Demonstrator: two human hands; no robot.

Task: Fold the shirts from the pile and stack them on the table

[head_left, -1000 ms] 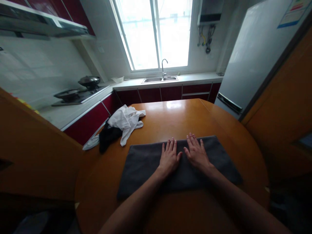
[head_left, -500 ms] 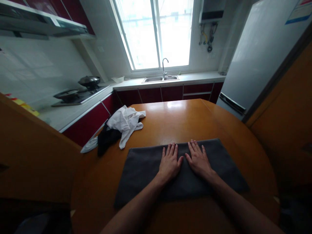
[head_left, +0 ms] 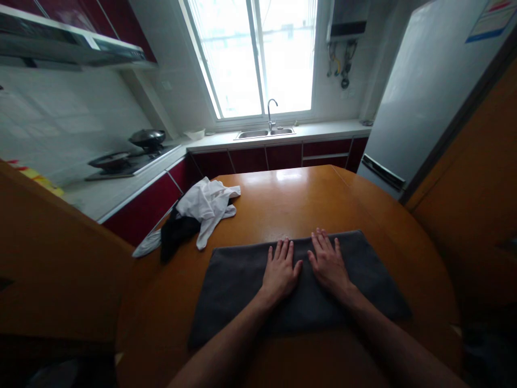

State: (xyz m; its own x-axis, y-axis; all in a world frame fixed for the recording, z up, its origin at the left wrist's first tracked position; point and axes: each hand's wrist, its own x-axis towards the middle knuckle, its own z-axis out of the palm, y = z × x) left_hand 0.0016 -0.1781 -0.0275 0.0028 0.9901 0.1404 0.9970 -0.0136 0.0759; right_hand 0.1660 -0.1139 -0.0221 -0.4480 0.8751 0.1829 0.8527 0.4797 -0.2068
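A dark grey cloth [head_left: 232,288], folded into a flat rectangle, lies on the near part of the wooden table [head_left: 278,202]. My left hand [head_left: 280,272] rests palm down on it, left of the middle, fingers pointing to its far edge. Just to the right, my right hand [head_left: 329,264] is on the same cloth with fingers stretched out, their tips around the far edge. A gap of bare cloth separates the two thumbs. Neither hand grips anything. Both forearms cover parts of the cloth's near side.
A heap of clothes lies at the table's left edge, with a white garment [head_left: 208,202] over a black one [head_left: 177,234]. Beyond the table are a counter with a sink [head_left: 264,133], a stove [head_left: 137,167] with pans at left, and a fridge [head_left: 420,97] at right.
The right hand's fingers have shifted very slightly toward the cloth's far edge. The left hand and the cloth look the same; the whole view has moved a little.
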